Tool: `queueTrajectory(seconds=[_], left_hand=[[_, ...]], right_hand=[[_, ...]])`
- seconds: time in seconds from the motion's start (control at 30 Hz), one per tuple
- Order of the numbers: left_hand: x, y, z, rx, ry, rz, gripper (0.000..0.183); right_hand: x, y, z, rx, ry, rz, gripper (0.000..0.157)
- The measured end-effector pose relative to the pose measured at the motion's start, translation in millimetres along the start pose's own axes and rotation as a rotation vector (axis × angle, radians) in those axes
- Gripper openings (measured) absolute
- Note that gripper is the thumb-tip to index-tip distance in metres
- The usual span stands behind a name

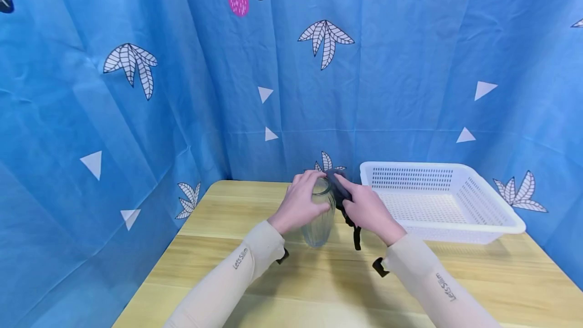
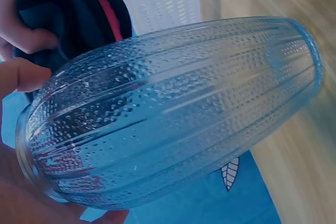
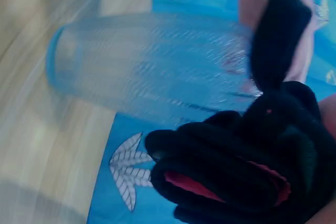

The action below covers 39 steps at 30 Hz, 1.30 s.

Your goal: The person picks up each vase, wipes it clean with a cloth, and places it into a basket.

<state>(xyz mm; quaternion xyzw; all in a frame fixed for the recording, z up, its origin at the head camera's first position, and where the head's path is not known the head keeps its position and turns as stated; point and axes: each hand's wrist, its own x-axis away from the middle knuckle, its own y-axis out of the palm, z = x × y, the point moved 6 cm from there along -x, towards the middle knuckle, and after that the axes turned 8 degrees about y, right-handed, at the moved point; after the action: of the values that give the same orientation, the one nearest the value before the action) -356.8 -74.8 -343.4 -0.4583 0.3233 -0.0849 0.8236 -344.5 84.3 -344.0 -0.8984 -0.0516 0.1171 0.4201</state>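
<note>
A clear ribbed glass vase [image 1: 319, 227] stands on the wooden table with its mouth upward. My left hand [image 1: 302, 204] grips it around the top, thumb on the near side. In the left wrist view, the dimpled glass vase [image 2: 173, 108] fills the middle, its neck between the fingers. My right hand [image 1: 368, 209] pinches a bunched black cloth item [image 1: 338, 192] with a hanging strap, close against the vase's right side by the rim. Pinkish-red lining shows in the folds of the cloth item [image 3: 231, 166] in the right wrist view. Its exact kind cannot be told.
A white perforated plastic basket [image 1: 494, 219] stands at the right rear of the wooden table [image 1: 218, 247]. Blue patterned curtain [image 1: 401, 90] hangs behind the table and along its left side.
</note>
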Motion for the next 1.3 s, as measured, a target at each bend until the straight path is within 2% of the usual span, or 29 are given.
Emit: queueTrajectory(seconds=[0.17,0.3,0.5,0.67,0.87,1.03,1.2,1.3], left_hand=[[-1.8,-0.7,-0.3,0.003,0.026,0.039,0.065],[-3.0,-2.3,-0.7,0.006,0.036,0.063,0.062],[-4.4,-7.5,-2.1,0.021,0.033,0.092,0.061],[-3.6,-6.5,-2.6,-0.016,0.024,0.073,0.063],[1.9,-5.1,-3.9,-0.012,-0.042,0.032,0.068],[3.0,-7.7,-2.0,0.037,-0.040,0.019,0.070],[4.5,-8.6,-4.0,0.107,-0.079,0.022,0.072],[3.4,-8.6,-3.9,0.104,-0.063,0.025,0.073]], right_hand=[[-12.2,16.4,8.8,0.101,0.020,-0.035,0.069],[-15.4,29.7,20.4,0.075,0.076,-0.082,0.067],[-15.4,55.4,36.4,0.061,0.095,-0.173,0.066],[-9.7,66.5,44.3,0.050,0.100,-0.201,0.066],[-3.5,54.4,41.7,-0.018,0.099,-0.167,0.068],[1.6,30.7,29.3,-0.061,0.102,-0.108,0.068],[6.1,7.2,11.5,-0.093,0.070,-0.045,0.068],[6.8,-3.0,1.7,-0.095,0.047,0.007,0.069]])
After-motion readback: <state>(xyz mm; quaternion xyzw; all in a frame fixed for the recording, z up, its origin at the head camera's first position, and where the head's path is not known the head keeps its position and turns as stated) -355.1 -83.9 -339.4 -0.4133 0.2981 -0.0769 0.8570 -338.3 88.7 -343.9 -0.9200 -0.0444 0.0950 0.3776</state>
